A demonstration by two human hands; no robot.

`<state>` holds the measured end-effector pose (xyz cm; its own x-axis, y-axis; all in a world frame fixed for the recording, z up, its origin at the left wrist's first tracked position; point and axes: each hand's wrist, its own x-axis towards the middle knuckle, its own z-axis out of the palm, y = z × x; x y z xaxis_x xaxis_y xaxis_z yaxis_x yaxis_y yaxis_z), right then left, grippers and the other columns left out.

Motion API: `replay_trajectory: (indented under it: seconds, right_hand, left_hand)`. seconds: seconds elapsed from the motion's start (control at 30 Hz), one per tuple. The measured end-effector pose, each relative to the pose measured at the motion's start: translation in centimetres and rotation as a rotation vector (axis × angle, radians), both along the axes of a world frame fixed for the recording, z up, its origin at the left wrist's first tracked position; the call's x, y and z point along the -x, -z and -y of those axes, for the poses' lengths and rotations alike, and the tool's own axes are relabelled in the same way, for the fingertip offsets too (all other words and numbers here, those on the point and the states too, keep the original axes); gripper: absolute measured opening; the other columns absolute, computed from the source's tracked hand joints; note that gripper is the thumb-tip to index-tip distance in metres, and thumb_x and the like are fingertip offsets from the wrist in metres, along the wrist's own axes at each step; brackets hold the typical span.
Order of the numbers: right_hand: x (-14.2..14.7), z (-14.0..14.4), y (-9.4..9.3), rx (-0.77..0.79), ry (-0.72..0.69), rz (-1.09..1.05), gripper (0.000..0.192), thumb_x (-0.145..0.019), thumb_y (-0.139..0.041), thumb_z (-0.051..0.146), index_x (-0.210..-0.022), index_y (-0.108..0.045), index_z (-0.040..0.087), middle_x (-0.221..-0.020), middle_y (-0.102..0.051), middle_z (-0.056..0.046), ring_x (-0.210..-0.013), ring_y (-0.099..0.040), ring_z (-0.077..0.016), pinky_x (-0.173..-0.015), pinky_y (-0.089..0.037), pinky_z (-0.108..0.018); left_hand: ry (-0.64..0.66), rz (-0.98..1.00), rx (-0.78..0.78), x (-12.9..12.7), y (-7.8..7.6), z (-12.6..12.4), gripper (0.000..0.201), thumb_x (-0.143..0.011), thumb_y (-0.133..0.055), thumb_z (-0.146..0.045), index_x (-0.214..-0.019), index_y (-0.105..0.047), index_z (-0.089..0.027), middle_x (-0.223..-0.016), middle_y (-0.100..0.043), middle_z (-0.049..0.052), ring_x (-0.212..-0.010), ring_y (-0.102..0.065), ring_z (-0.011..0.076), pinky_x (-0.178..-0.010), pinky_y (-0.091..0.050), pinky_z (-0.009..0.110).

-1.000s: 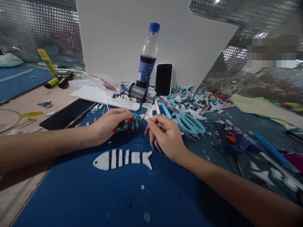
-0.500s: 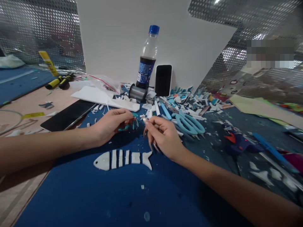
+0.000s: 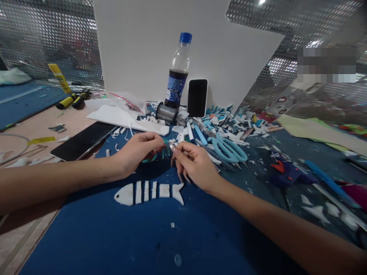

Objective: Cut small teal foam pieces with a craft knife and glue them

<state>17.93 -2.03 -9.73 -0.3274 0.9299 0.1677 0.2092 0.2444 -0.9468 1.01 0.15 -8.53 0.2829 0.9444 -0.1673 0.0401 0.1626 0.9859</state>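
A white fish shape (image 3: 149, 192), cut into several slices, lies on the blue mat (image 3: 114, 236) just in front of both hands. My left hand (image 3: 137, 151) rests on the mat behind the fish, fingers curled and pinching small teal foam pieces (image 3: 162, 152). My right hand (image 3: 195, 165) is closed around a thin metal tool (image 3: 171, 146) whose glinting tip meets the teal pieces at the left fingertips. The two hands almost touch.
Light-blue scissors (image 3: 230, 148) lie right of my right hand among a heap of white and blue foam scraps (image 3: 229, 122). Behind stand a cola bottle (image 3: 178, 72), a phone (image 3: 197, 97), a wire spool (image 3: 166, 112) and a white board (image 3: 149, 46). A dark tablet (image 3: 83, 140) lies left, a glue gun (image 3: 286, 172) right.
My right hand has moved left toward my left hand, bringing the tool tip up to the teal pieces. The left hand has barely shifted, and the fish has stayed in place.
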Motion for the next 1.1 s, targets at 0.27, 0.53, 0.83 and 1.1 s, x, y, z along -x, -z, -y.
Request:
replay_trajectory:
  seconds: [0.27, 0.53, 0.83, 1.1]
  right_hand:
    - [-0.02, -0.58, 0.32, 0.14, -0.09, -0.094, 0.025, -0.086, -0.056, 0.035, -0.068, -0.05, 0.018, -0.042, -0.049, 0.008, -0.029, -0.047, -0.0054, -0.028, -0.033, -0.014]
    - [-0.07, -0.89, 0.18, 0.175, -0.128, -0.073, 0.023, -0.087, -0.054, 0.028, -0.067, -0.053, 0.015, -0.045, -0.055, 0.005, -0.029, -0.044, -0.0022, -0.029, -0.032, -0.011]
    - [-0.08, -0.79, -0.38, 0.228, -0.126, -0.101, 0.025, -0.09, -0.049, 0.023, -0.067, -0.055, 0.014, -0.045, -0.057, 0.004, -0.029, -0.043, -0.0017, -0.03, -0.033, -0.011]
    - [-0.19, -0.72, -0.31, 0.217, -0.113, -0.106, 0.025, -0.089, -0.05, 0.026, -0.067, -0.055, 0.014, -0.045, -0.057, 0.004, -0.029, -0.042, -0.0014, -0.03, -0.032, -0.011]
  left_hand:
    - [0.017, 0.066, 0.09, 0.13, -0.32, -0.12, 0.02, -0.07, -0.061, -0.027, -0.059, -0.048, -0.017, -0.062, -0.045, -0.003, -0.057, -0.042, 0.0079, -0.052, -0.034, 0.02]
    - [0.011, 0.122, 0.146, -0.04, -0.58, -0.21, 0.017, -0.068, -0.061, -0.024, -0.058, -0.049, -0.016, -0.065, -0.047, -0.002, -0.063, -0.045, 0.0087, -0.056, -0.035, 0.019]
    - [-0.011, 0.152, 0.118, 0.03, -0.43, -0.16, 0.02, -0.065, -0.066, -0.025, -0.056, -0.052, -0.015, -0.061, -0.046, -0.002, -0.062, -0.045, 0.0089, -0.056, -0.035, 0.02]
    - [-0.042, 0.177, 0.137, 0.16, -0.2, -0.24, 0.02, -0.068, -0.066, -0.025, -0.055, -0.053, -0.015, -0.062, -0.048, -0.003, -0.063, -0.045, 0.0088, -0.06, -0.037, 0.021]
